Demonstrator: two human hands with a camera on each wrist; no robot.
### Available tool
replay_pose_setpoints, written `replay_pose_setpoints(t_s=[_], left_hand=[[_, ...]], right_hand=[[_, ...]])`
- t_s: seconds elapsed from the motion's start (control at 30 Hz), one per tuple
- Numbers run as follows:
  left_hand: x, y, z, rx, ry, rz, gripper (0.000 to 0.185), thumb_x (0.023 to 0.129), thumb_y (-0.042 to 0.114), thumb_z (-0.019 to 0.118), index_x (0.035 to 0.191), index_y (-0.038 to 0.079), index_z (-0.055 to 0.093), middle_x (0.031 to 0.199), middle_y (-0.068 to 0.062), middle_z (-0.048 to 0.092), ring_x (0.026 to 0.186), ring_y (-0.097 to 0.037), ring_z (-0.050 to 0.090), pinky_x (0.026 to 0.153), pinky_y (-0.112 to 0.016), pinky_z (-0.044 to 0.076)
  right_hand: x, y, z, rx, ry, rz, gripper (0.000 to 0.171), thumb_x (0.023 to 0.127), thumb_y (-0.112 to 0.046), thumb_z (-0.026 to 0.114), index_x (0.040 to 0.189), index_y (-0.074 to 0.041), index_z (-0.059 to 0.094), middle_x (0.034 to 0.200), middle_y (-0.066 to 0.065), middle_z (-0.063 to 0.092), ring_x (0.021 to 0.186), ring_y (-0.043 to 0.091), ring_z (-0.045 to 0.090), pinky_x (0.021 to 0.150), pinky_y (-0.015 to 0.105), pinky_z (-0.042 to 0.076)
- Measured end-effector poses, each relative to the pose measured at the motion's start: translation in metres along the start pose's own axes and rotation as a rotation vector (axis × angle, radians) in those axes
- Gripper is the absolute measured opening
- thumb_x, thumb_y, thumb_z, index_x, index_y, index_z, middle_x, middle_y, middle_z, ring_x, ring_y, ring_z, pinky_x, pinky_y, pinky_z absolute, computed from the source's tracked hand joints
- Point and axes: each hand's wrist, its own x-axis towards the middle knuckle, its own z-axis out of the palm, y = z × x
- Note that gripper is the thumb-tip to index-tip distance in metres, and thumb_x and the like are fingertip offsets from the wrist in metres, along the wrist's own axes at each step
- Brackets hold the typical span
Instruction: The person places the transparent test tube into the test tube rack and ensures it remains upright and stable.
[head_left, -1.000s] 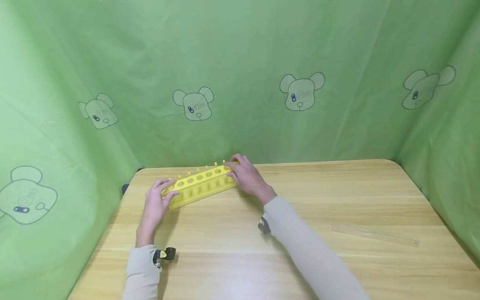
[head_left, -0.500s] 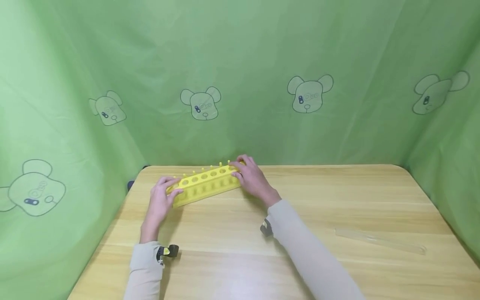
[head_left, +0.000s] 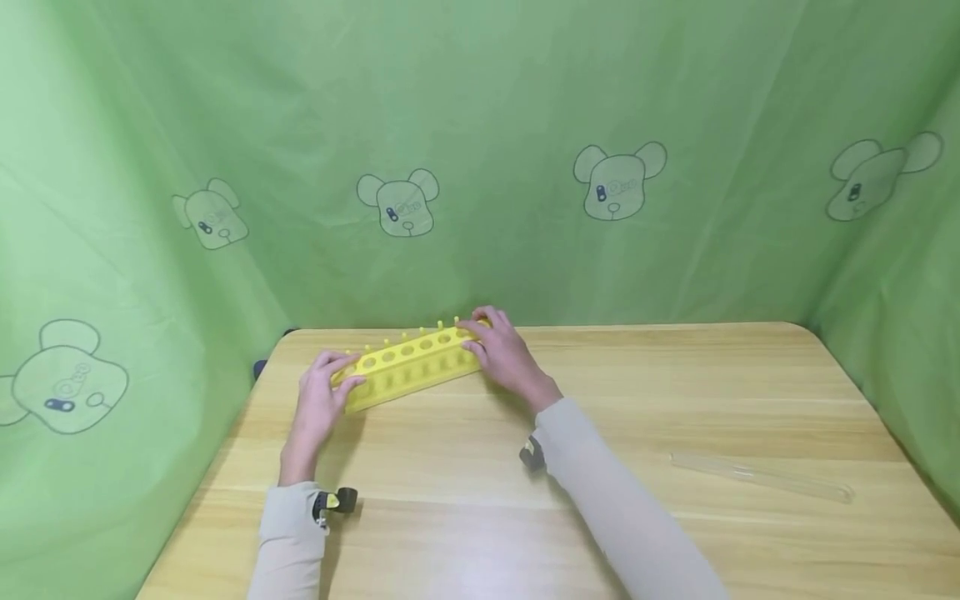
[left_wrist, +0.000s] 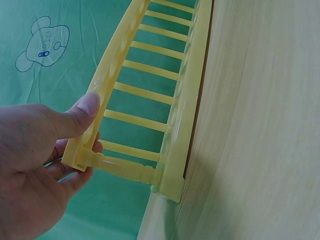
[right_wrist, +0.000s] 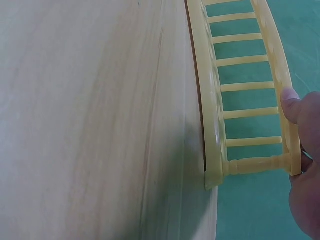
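A yellow test tube rack [head_left: 408, 354], with a row of round holes along its top and short pegs at the back, stands upright at a slant near the table's far edge. My left hand [head_left: 318, 400] grips its left end, thumb in front and fingers over the top. On the other end, my right hand [head_left: 510, 358] holds the top bar the same way. In the left wrist view, the left thumb presses on the upper rail [left_wrist: 112, 65]. The right wrist view shows the right thumb on that rail's opposite end. A clear glass test tube [head_left: 761, 477] lies to the right.
The wooden table [head_left: 450, 467] ends at a green curtain [head_left: 495, 250] printed with bear heads, which hangs behind and on both sides. A small black camera [head_left: 341, 502] sits on the left wrist and another [head_left: 532, 454] on the right.
The head view has shifted slightly. Both hands keep their hold on the test tube rack, and it stays in the same place on the table.
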Motion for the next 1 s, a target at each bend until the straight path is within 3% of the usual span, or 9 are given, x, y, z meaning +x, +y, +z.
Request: replay_pose_setpoints(t_s=[1.0], left_hand=[[0.0023,-0.0027,0.0001,-0.018,-0.004,0.002,0.041,0.090,0.008,0.077,0.128,-0.003,0.067,0.124,-0.019,0.060,0.121,-0.039,0.057,0.110,-0.051,0.048]], right_hand=[[-0.0012,0.0044,0.0049,-0.008,0.031,-0.009,0.039,0.102,-0.023,0.062,0.139,-0.010,0.063,0.138,0.016,0.052,0.131,0.032,0.046,0.117,0.045,0.041]])
